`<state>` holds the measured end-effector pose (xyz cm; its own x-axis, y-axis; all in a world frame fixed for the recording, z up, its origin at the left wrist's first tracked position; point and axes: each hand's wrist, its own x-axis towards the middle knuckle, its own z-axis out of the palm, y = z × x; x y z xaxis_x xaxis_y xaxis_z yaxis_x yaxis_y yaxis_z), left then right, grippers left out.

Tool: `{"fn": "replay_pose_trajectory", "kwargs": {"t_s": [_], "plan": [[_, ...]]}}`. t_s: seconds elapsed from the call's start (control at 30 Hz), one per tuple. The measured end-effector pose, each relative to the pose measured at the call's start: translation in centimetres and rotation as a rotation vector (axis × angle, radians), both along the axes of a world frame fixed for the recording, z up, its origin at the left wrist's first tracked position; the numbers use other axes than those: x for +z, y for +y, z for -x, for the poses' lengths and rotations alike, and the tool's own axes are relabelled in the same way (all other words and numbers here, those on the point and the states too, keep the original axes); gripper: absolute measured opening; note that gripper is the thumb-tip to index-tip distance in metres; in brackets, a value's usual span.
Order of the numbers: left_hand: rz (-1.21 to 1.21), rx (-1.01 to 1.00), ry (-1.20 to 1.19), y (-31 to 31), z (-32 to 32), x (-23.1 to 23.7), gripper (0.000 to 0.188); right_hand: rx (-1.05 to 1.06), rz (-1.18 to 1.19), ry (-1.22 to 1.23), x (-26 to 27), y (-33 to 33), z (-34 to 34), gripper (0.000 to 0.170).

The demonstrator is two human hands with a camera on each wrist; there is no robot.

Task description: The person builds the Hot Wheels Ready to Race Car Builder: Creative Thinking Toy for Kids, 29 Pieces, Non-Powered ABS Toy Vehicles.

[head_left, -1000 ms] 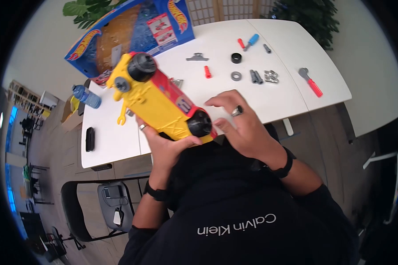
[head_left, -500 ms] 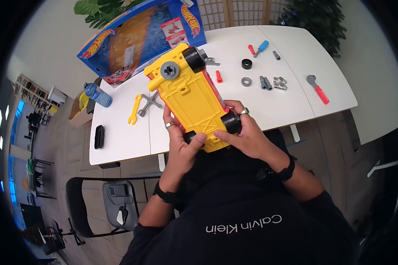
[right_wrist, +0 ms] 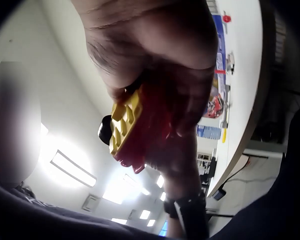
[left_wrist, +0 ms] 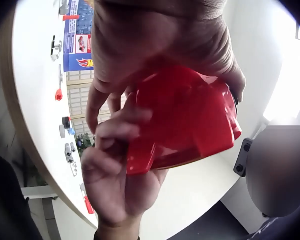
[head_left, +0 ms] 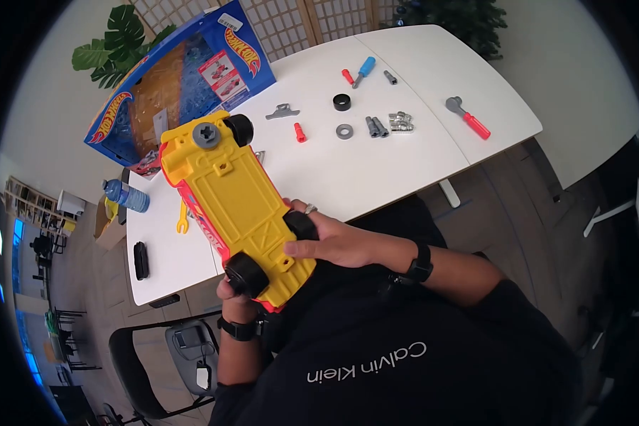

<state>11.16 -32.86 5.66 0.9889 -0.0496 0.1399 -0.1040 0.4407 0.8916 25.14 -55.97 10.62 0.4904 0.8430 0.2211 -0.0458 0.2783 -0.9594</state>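
A toy car (head_left: 234, 199) is held up off the table, its yellow underside towards the head camera and its red body (left_wrist: 185, 120) turned away. The right hand (head_left: 341, 241) grips the near end, thumb lying on the yellow base beside a black wheel (head_left: 300, 225). At the other near corner, the left hand (head_left: 236, 295) holds the car by the left wheel (head_left: 246, 275); most of its fingers are hidden beneath the body. A grey round piece with a cross-shaped socket (head_left: 206, 135) sits at the far end of the base, near another black wheel (head_left: 240, 130).
On the white table (head_left: 405, 163) lie a black tyre (head_left: 341, 102), a grey ring (head_left: 344, 131), several grey and silver parts (head_left: 400, 122), a blue-handled screwdriver (head_left: 365, 69), a red-handled ratchet (head_left: 476, 126) and a yellow wrench (head_left: 182, 219). Behind stand a blue toy box (head_left: 177, 85) and a bottle (head_left: 126, 196).
The right hand, off the car one second ago, took hold of its near end. The car has since swung left and tilted, and the left hand has shifted under the near left corner.
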Motion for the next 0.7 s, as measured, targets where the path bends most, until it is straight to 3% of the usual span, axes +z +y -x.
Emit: {"fn": "replay_pose_trajectory", "kwargs": {"t_s": [0.03,0.1,0.13,0.17,0.23,0.3,0.37,0.43,0.5,0.57,0.63,0.7], "plan": [[0.044,-0.019,0.010,-0.8,-0.2,0.7,0.120,-0.003,0.000,-0.002,1.2,-0.5,-0.4,0.097],[0.124,-0.046,0.022,-2.3,-1.0,1.9,0.120,0.168,0.560,-0.179,4.6,-2.0,-1.9,0.090],[0.152,-0.053,0.024,-2.9,-1.6,2.5,0.120,0.107,0.593,-0.390,4.0,-2.1,-3.0,0.086],[0.180,-0.056,0.026,-3.5,-2.2,3.1,0.120,0.125,0.578,-0.399,4.4,-2.7,-3.9,0.072],[0.219,-0.026,0.023,-4.4,-3.0,4.2,0.120,0.144,0.592,-0.407,4.7,-4.1,-6.7,0.061],[0.239,0.054,0.015,-4.7,-3.0,5.2,0.113,-0.112,0.744,-0.608,6.6,-6.0,-8.7,0.052],[0.233,0.196,0.108,-4.4,-3.1,5.6,0.105,-0.508,0.930,-0.907,7.3,-7.4,-11.2,0.042],[0.154,0.287,0.105,-3.6,-3.1,4.7,0.106,-0.775,1.077,-1.118,5.8,-7.9,-15.2,0.042],[0.158,0.115,-0.010,-3.2,-2.9,3.8,0.108,-0.753,1.037,-1.100,5.3,-7.7,-18.5,0.039],[0.152,0.099,-0.022,-3.1,-2.9,3.5,0.112,-0.729,0.994,-1.083,3.9,-6.9,-22.1,0.038],[0.155,0.058,0.007,-3.1,-2.7,3.5,0.114,-0.626,0.888,-1.280,2.0,-5.4,-25.3,0.043],[0.193,0.006,0.043,-3.0,-2.8,3.9,0.116,-0.591,0.926,-1.259,2.2,-3.2,-26.1,0.040]]}}
